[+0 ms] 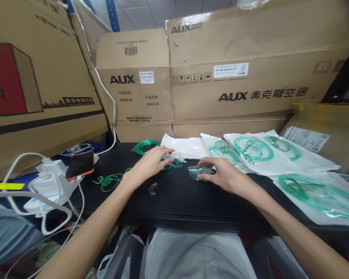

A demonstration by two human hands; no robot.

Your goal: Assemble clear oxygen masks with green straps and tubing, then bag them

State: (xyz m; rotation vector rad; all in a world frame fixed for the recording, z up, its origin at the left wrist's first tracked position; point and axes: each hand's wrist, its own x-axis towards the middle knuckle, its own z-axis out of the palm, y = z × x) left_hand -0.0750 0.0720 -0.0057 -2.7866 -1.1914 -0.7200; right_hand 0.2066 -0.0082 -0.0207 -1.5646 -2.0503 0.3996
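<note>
My left hand (149,164) reaches over the black tabletop (168,201), thumb and fingers around a clear plastic piece (177,161) with a small pale nozzle. My right hand (225,173) pinches a clear, green-tinted face mask (195,172) by its right end, low over the tabletop; a small dark part shows by the fingertips. Behind my left hand lies a coil of green tubing (145,146). A tangled green elastic cord (109,181) lies left of my left wrist. Small thin curved clips (152,188) rest between my forearms.
Sealed packs with green tubing and masks (251,149) cover the right side, another pack (317,195) nearer me. A white pack (186,146) lies behind my hands. Left are a phone (80,166), a charger and white cables (50,174). Large cardboard boxes (235,89) wall the back.
</note>
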